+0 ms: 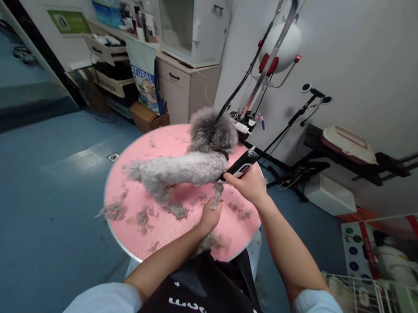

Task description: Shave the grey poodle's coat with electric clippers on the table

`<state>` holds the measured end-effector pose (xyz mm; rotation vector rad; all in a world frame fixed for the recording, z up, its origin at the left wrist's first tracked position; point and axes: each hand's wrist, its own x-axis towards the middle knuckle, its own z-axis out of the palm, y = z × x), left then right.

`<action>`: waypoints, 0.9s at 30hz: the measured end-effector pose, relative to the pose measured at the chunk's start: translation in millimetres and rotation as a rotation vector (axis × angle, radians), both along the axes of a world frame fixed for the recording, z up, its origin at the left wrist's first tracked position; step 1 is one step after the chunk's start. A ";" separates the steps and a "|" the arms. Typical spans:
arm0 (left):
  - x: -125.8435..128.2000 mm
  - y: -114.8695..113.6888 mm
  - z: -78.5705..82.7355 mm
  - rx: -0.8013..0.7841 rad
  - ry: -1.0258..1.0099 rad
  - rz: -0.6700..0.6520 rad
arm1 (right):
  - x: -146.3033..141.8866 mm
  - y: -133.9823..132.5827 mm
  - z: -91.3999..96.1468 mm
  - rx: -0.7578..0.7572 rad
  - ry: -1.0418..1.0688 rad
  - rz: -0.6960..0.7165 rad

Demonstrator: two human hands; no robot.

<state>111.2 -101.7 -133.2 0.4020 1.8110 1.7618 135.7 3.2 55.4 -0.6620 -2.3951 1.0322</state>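
Your right hand (pixel 248 184) is wrapped firmly round the slim black plastic clipper (pixel 242 165). Its blade end is pressed to the shoulder of the small grey curly-coated dog (pixel 190 167), and the tool's body slants up and away to the right. Your left hand (pixel 209 217) sits lower and nearer to you, its grip closed round the dog's thin front leg just under the chest. The dog stands mid-way across the round pink textured tabletop (pixel 166 143), its long axis running left to right, tail to your left, so the coat lies left of the blade. The body fur looks short and woolly, the head fluffy. Soft grey clumps of cut fur (pixel 114 210) litter the near-left rim. A black lead (pixel 236 88) rises from its neck.
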 end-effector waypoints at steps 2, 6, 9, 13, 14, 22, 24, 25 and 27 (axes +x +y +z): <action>0.2 0.4 0.8 -0.011 0.010 0.002 | 0.7 -12.4 -2.4 0.079 0.001 -0.099; -1.8 0.7 4.1 -0.034 0.014 0.016 | 1.7 -27.9 -10.8 0.143 -0.047 -0.088; -3.7 0.4 3.6 -0.021 0.049 0.031 | 2.4 -32.7 -13.2 0.171 -0.076 -0.060; -5.9 -0.2 -2.3 0.041 0.076 0.031 | 3.1 -35.6 -14.3 0.205 -0.151 -0.005; -6.6 -0.2 -3.3 0.058 0.082 0.033 | 3.1 -35.6 -14.3 0.202 -0.152 0.006; -11.3 0.8 -4.3 0.032 0.012 0.093 | -4.8 -35.6 -20.9 0.153 0.014 -0.121; -12.4 1.2 -8.3 0.073 0.022 0.095 | -4.7 -37.7 -29.4 0.185 -0.011 -0.080; -13.1 1.5 -10.3 0.102 0.031 0.101 | -3.9 -38.5 -33.9 0.190 -0.022 -0.060; -14.5 2.3 -13.1 0.150 0.044 0.110 | -1.3 -38.9 -41.5 0.166 -0.024 -0.019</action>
